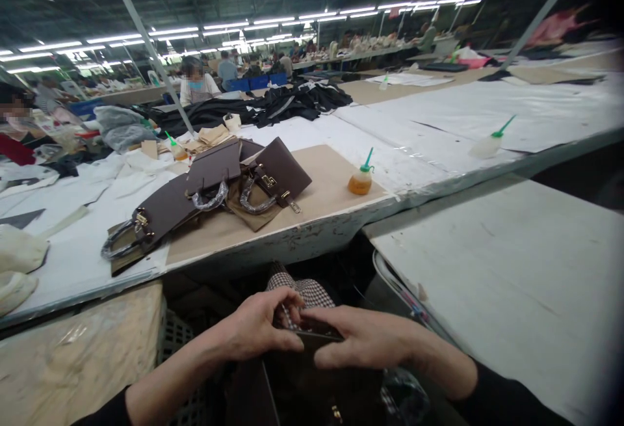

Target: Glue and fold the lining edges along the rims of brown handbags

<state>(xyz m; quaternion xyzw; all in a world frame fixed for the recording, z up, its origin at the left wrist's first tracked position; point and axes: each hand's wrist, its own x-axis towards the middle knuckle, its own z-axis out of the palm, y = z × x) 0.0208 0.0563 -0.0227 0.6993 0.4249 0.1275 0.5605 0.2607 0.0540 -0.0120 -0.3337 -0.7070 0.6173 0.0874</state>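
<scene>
A dark brown handbag [316,390] lies in my lap, with a gold-coloured fitting and a plastic-wrapped handle [404,395] low in view. My left hand [260,327] holds its upper edge, the thumb on the near face and the fingers behind. Close by on the right, my right hand [363,338] grips the same edge, its thumb in front and fingertips reaching toward the left hand. Some of the fingers are hidden behind the edge. Black-and-white checked cloth [312,292] shows just beyond both hands.
Brown handbag parts [168,201] with wrapped handles lie on the bench ahead. A bottle of amber liquid [359,182] with a green nozzle stands beside them on brown board [322,166]. A pale tabletop [511,270] is at right. Other people sit farther back.
</scene>
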